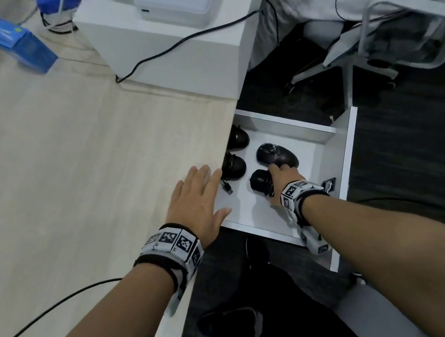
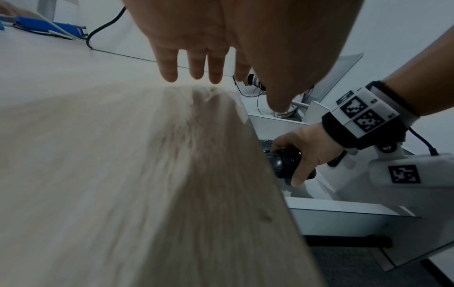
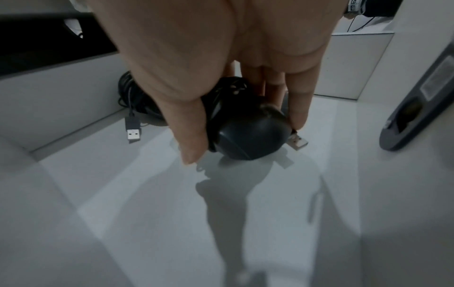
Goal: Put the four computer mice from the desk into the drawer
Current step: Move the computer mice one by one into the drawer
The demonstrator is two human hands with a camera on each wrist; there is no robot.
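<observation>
Gripping a corded mouse (image 1: 260, 183) in the drawer (image 1: 348, 147), right hand (image 1: 284, 178); left hand (image 1: 196, 200) spread flat at desk edge (image 1: 227, 130)

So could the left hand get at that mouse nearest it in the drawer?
Probably yes. The left hand lies open at the desk edge, and the mouse sits just beyond its fingertips in the open drawer, with nothing between.

Pale wood desk (image 1: 61, 191) with white box (image 1: 170, 50), blue device (image 1: 24, 50), black cable (image 1: 44, 310).
</observation>
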